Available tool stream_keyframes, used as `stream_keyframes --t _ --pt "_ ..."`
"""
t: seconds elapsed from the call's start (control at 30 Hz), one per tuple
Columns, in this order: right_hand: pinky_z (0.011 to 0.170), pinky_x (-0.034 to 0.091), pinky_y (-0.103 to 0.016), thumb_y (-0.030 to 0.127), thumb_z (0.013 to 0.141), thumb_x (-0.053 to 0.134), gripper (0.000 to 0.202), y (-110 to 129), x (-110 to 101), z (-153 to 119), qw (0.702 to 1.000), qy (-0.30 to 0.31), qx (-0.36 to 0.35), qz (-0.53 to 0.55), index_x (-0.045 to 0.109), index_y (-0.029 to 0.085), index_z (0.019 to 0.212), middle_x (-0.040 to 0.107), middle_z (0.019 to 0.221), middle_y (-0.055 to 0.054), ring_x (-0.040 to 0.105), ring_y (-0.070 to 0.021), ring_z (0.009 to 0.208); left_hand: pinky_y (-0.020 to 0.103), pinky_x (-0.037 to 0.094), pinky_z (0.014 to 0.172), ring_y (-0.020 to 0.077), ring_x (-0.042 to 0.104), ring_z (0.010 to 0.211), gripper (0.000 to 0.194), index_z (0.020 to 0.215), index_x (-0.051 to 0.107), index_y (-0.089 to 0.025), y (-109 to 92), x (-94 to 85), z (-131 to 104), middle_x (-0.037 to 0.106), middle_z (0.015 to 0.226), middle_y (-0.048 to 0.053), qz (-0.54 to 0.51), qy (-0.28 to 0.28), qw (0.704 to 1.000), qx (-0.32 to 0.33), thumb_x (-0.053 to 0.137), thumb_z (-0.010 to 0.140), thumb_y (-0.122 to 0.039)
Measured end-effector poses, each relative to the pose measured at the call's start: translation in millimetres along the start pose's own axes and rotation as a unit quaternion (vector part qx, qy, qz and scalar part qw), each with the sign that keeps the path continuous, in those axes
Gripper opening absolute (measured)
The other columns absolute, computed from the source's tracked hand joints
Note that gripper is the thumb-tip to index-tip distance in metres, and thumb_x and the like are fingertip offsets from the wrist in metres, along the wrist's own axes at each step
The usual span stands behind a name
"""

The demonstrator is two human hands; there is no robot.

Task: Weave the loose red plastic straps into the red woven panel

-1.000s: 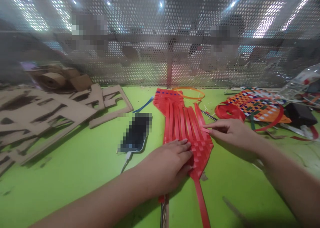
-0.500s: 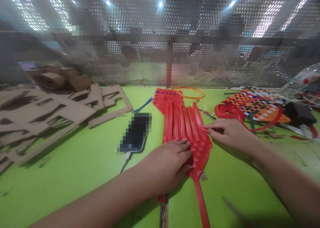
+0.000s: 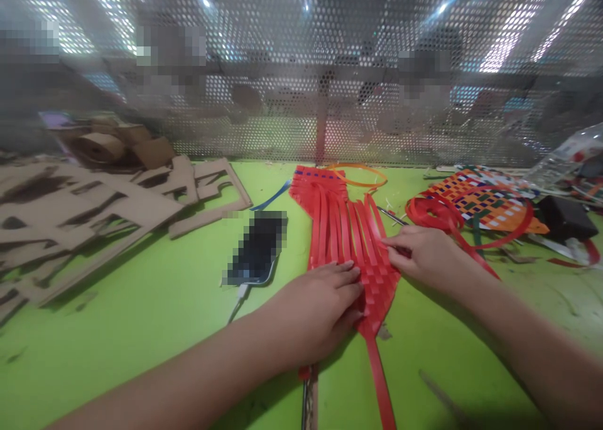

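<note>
Green table, weave beneath left fingers

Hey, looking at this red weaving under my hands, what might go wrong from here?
The long red strips run unwoven beyond the woven part, so they might shift or tangle if your left hand lifts. Your right hand is at the weaving's right edge; a hard pull there could skew it. The white cable plugged into the phone runs toward your left forearm, so moving that arm might tug it.

Left hand flat — right hand pinched
</note>
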State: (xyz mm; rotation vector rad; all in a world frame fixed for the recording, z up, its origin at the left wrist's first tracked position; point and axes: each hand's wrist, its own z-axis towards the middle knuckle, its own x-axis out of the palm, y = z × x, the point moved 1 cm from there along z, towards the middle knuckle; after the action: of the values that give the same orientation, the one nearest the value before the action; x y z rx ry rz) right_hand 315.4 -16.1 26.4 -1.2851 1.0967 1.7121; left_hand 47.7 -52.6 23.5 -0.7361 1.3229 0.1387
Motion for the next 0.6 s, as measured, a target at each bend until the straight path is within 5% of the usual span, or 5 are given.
stream_keyframes --t 0.33,0.6 --pt "0.077 0.059 -0.035 0.022 0.092 0.06 0.029 -0.5 4.0 -0.3 0.999 -0.037 -0.029 0.019 0.088 0.023 0.099 0.085 0.095 -0.008 0.077 -0.0246 0.081 0.049 0.035 0.133 0.0318 0.048 0.156 0.049 0.151 0.064 -0.012 -1.1 0.2 0.9 0.056 0.162 0.015 -0.006 0.007 1.0 -0.009 0.045 0.114 -0.037" --pt "0.078 0.06 -0.038 0.027 0.094 0.062 0.029 1.9 0.1 -0.6 0.996 -0.022 0.047 0.078 0.088 0.026 0.106 0.086 0.103 -0.007 0.078 -0.0252 0.084 0.049 0.034 0.133 0.0314 0.049 0.155 0.05 0.153 0.062 -0.011 -1.7 -1.3 1.4 0.056 0.162 0.015 -0.005 0.013 1.0 -0.01 0.044 0.114 -0.037"
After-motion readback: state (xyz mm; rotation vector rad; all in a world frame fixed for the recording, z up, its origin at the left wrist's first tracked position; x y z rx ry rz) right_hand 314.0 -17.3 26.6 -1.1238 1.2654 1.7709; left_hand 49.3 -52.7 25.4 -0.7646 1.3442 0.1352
